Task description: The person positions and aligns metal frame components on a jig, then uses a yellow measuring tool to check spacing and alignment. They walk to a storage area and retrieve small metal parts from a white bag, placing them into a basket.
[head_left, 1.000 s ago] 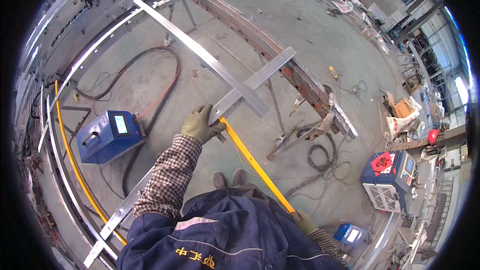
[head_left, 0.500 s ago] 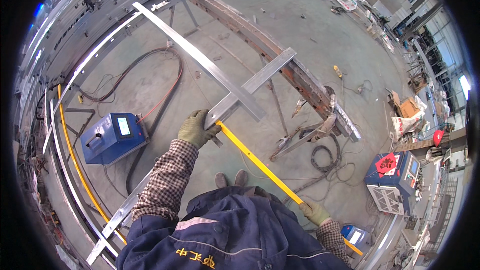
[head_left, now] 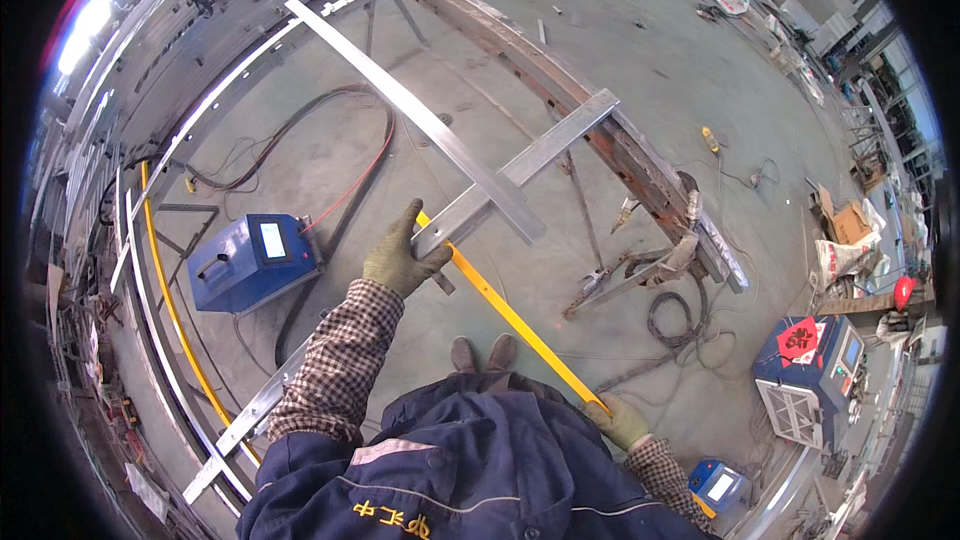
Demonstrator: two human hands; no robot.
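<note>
Two gloved hands are on the work. The left hand (head_left: 398, 262) is wrapped round the near end of a short flat steel bar (head_left: 515, 172), thumb over the top, fingers under. The right hand (head_left: 620, 422), low by the person's hip, is closed on the near end of a long yellow level (head_left: 510, 315).

The short bar's long axis runs from the left hand up and to the right, its far end resting on the rusty steel beam (head_left: 600, 135). It crosses over a longer flat steel strip (head_left: 410, 115), which runs from upper left down to the right; the 2 pieces touch at the crossing, approx. square to each other.

The level runs diagonally from the right hand up-left, its far tip tucked under the bar just beside the left hand. So the crossing lies ahead and right of the left hand, which is much nearer to it; the right hand is well apart.

Also about: blue welding machine (head_left: 252, 260) w/ cables to the left, another blue machine (head_left: 815, 380) to the right.
</note>
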